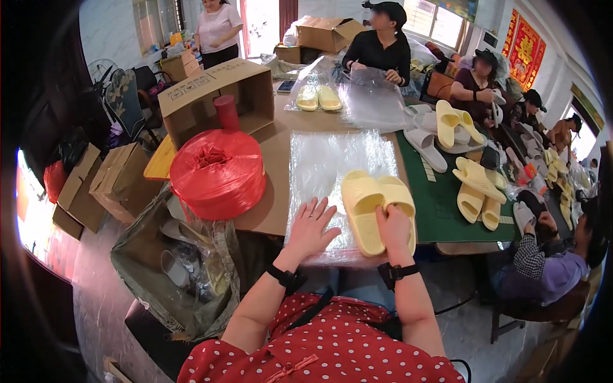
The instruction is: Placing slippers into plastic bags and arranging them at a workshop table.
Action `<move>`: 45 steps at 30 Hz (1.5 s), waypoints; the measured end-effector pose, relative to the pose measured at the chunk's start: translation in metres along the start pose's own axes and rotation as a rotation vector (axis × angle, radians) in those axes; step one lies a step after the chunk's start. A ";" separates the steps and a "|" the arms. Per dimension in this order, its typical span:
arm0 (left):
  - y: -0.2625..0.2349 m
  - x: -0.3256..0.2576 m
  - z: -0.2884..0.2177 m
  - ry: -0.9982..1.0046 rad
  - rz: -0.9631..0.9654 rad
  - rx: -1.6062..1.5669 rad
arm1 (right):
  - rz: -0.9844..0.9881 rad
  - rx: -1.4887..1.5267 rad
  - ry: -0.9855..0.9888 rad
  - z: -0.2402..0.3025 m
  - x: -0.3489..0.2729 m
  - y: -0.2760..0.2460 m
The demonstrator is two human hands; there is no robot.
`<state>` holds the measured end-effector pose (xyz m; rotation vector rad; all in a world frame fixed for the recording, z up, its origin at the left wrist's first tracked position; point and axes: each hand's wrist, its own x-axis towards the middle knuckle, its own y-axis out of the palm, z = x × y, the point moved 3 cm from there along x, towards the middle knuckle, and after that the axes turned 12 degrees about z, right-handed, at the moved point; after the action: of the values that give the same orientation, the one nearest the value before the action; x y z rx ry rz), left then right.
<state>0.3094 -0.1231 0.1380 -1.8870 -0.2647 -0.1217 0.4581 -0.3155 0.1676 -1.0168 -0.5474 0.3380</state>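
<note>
Spread flat with fingers apart, my left hand [311,227] lies on a stack of clear plastic bags [316,163] near the table's front edge. My right hand [394,228] grips a pair of pale yellow slide sandals [362,204] side by side, its fingertips in at the foot openings where the two meet. The sandals are over the right part of the bag stack, toes pointing away from me. Part of the right sandal is hidden behind my hand.
Left of the bags sits a big red roll of plastic twine [217,175], before an open cardboard box [255,102]. A sack [223,268] with sandals stands below. More sandals [472,182] lie on a green mat [418,210] at right. Across the table, a person [383,51] handles a clear bag.
</note>
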 end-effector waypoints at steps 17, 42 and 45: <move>-0.048 -0.008 -0.024 0.140 0.189 -0.124 | -0.346 0.445 0.296 -0.100 -0.101 -0.094; -0.038 -0.017 -0.050 0.179 0.123 -0.021 | -0.392 0.695 0.172 -0.062 -0.118 -0.100; -0.037 -0.019 -0.044 0.144 0.147 -0.172 | -0.457 0.772 0.126 -0.060 -0.117 -0.104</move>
<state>0.2843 -0.1559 0.1826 -2.0503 -0.0170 -0.1848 0.3987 -0.4682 0.2014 -0.1527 -0.4601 0.0565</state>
